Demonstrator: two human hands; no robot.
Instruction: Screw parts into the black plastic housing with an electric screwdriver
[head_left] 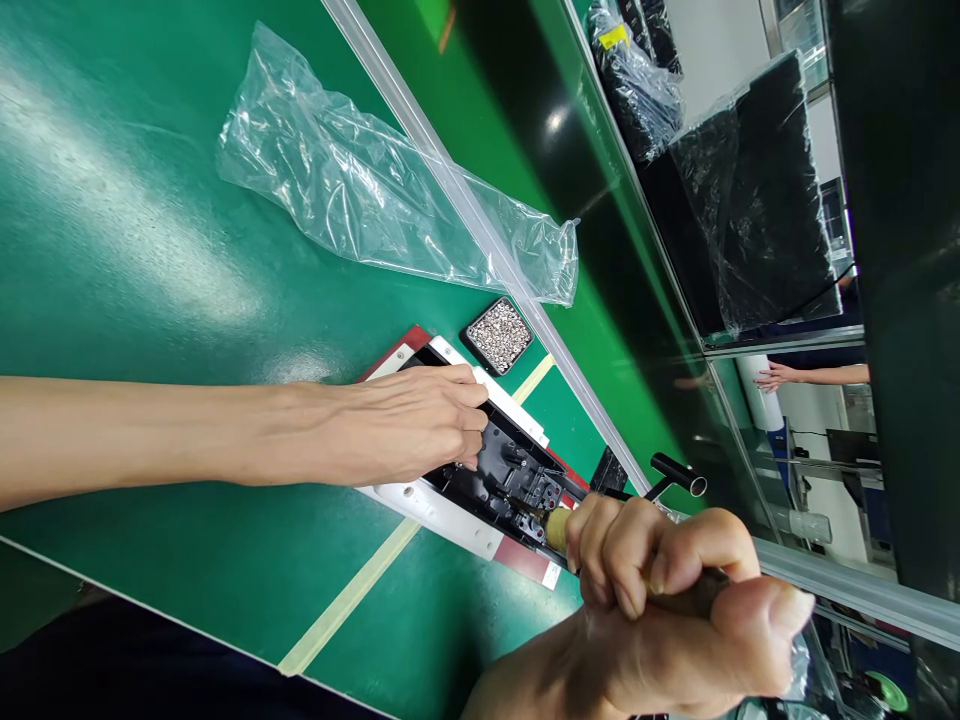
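Observation:
A long black plastic housing (504, 462) with small internal parts lies in a white and red fixture (457, 525) on the green bench. My left hand (431, 425) reaches over its upper-left end, fingers curled down inside; whatever the fingertips pinch is hidden beneath them. In the foreground, my right hand (660, 590) is wrapped round a screwdriver-like tool (556, 528) with a yellow collar and a brownish handle. Its thin dark shaft slants into the lower-right part of the housing, where the tip is hard to make out.
Beside the fixture stands a black tray of small metal screws (499, 335). A clear plastic bag (375, 200) lies across a metal rail (457, 195). A black T-shaped handle (679, 474) sticks up near my right hand. Beyond the rack, another person's hand (778, 377) touches a white roll.

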